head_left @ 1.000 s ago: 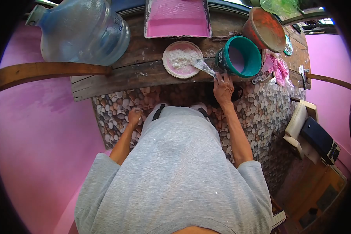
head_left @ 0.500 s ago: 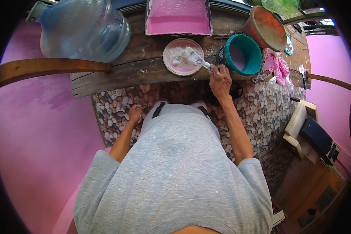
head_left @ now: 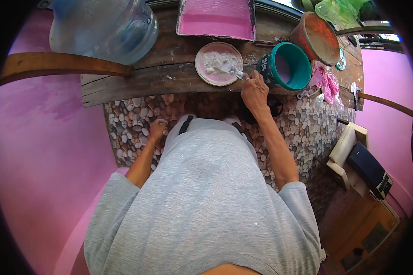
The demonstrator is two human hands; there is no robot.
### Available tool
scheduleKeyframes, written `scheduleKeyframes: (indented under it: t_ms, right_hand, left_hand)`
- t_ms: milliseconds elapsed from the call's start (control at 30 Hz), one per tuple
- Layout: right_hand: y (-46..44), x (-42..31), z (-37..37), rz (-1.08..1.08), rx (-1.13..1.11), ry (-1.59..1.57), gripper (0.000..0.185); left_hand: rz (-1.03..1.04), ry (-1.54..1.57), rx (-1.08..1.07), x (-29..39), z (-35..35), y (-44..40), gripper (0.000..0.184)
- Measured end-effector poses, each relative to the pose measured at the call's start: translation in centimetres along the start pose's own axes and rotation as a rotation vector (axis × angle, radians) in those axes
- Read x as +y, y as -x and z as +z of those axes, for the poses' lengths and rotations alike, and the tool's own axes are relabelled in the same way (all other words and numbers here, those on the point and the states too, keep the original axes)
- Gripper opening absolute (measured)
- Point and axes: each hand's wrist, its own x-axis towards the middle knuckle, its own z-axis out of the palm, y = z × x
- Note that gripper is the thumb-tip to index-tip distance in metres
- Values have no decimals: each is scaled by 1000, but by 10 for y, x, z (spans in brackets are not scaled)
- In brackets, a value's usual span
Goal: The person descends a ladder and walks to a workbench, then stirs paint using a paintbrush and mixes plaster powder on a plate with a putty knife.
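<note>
My right hand (head_left: pixel 255 91) is closed around the handle of a small white-smeared tool (head_left: pixel 236 72). Its end, like a spoon or scraper, lies in the white powder or paste (head_left: pixel 217 62) on a round pinkish lid (head_left: pixel 202 75). This lid sits flat near the front edge of the wooden table (head_left: pixel 165 85). Just beyond my right hand stands a teal bucket (head_left: pixel 274 73) with pale pinkish liquid inside. My left hand (head_left: pixel 157 129) hangs low by my left side, away from the table, with its fingers curled in; whatever they may hold is hidden.
A pink paint tray (head_left: pixel 215 26) stands behind the lid. At the left is a big clear water bottle (head_left: pixel 101 34) near a curved wooden bar (head_left: pixel 64 65). An orange-red bucket (head_left: pixel 320 39), pink plastic bags (head_left: pixel 328 87) and a green bag (head_left: pixel 339 13) are at the right.
My right hand has drawn slightly closer to the lid, and the tool's end now shows less above the white material. The whole view has shifted a little. My left hand stays curled at my side.
</note>
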Motion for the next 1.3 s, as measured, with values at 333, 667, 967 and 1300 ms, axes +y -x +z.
scheduleKeyframes:
  t_ms: [333, 667, 967, 1300]
  right_hand:
    - [-16, -13, -6, 27, -51, 12, 17]
    - [-31, -22, -21, 55, -103, -19, 16]
    - [-33, -15, -29, 50, -104, -1, 16]
    - [-65, -50, 1, 95, -153, 17, 19]
  left_hand:
    - [0, -69, -6, -14, -1, -13, 28]
    - [29, -10, 2, -21, 0, -18, 27]
    - [-8, 64, -4, -12, -2, -14, 25]
    - [9, 31, -10, -13, -5, -10, 28]
